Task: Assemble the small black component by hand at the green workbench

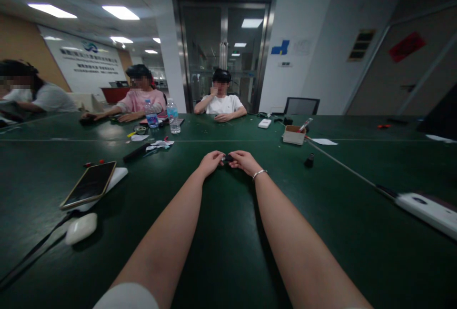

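Over the green tabletop [228, 233], both arms reach forward and the hands meet at a small black object [227, 158]. A light, shiny bit shows at its left end; it is too small to name for certain. My left hand [211, 162] pinches that left end between thumb and fingers. The fingers of my right hand [244, 161] close on the right end, and a silver bracelet [260, 174] circles that wrist. To the right of my hands, a separate small black piece [310, 160] stands on the table.
At left lie a phone [91, 184], a white earbud case [82, 228] and a black strap [39, 247]. A white power strip [426, 211] and its cable lie right. Beyond are a small box [294, 135], water bottles [173, 116] and several seated people.
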The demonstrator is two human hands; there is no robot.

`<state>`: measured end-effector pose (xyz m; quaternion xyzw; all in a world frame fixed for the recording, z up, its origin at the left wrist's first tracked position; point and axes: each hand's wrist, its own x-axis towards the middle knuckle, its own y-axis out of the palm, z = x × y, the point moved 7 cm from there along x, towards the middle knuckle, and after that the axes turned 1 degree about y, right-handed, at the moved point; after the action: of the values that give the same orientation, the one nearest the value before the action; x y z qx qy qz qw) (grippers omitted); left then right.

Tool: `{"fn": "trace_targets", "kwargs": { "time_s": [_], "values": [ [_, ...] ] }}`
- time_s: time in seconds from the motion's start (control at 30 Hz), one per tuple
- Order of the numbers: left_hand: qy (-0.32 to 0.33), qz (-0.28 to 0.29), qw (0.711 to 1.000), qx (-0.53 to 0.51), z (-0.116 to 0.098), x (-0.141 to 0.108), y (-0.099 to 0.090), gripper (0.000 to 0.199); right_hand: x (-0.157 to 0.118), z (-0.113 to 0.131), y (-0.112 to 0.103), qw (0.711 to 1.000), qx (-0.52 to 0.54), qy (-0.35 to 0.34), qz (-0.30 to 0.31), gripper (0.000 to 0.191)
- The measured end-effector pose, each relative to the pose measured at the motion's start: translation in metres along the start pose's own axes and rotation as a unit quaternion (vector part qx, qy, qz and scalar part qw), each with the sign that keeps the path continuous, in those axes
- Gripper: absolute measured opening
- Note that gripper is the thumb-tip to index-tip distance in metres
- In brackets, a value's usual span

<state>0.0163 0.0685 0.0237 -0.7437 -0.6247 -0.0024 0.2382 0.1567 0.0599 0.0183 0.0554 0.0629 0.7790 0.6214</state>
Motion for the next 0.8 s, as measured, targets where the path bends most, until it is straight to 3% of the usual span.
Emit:
{"fn": "trace_targets", "kwargs": {
  "time_s": [0.13,0.27,0.8],
  "values": [
    [-0.007,-0.009,1.0,-0.028,-0.0012,-0.0011,-0.0008,0.027,-0.0011,0.0004,0.0007,1.0,-0.002,-0.001,0.001,0.008],
    [-0.016,0.005,1.0,0.008,0.0019,-0.0005,-0.0002,0.037,-0.0009,0.0002,0.001,1.0,0.0,-0.003,0.003,0.01],
    [0.006,-0.007,1.0,-0.017,-0.0001,0.0007,-0.0016,0.029,0.0019,-0.0017,0.0002,1.0,0.011,0.002,0.005,0.009]
  ]
}}
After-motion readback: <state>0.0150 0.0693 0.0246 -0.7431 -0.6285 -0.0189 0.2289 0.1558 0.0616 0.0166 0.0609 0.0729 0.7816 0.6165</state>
